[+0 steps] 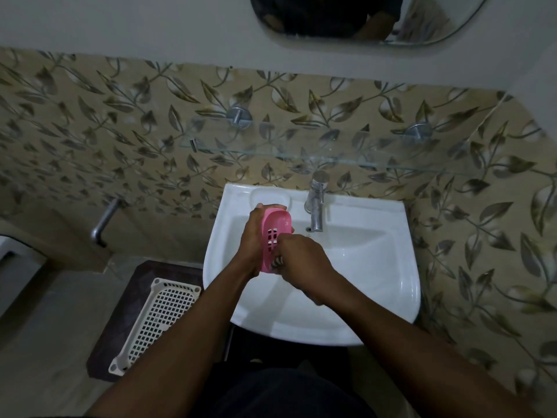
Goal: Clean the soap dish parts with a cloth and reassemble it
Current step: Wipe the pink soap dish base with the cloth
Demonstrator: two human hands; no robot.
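Over the white basin [376,267], left hand [256,236] grips the pink drainer tray [275,224]; right hand [301,260] pinches a cloth [277,262]. Wet plastic could slip into the basin.

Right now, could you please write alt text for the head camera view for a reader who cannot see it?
Over a white ceramic basin, the left hand holds a pink slotted plastic soap dish part while the right hand presses a striped cloth against it. A chrome tap stands behind, and a white plastic lattice basket lies on the floor to the left.
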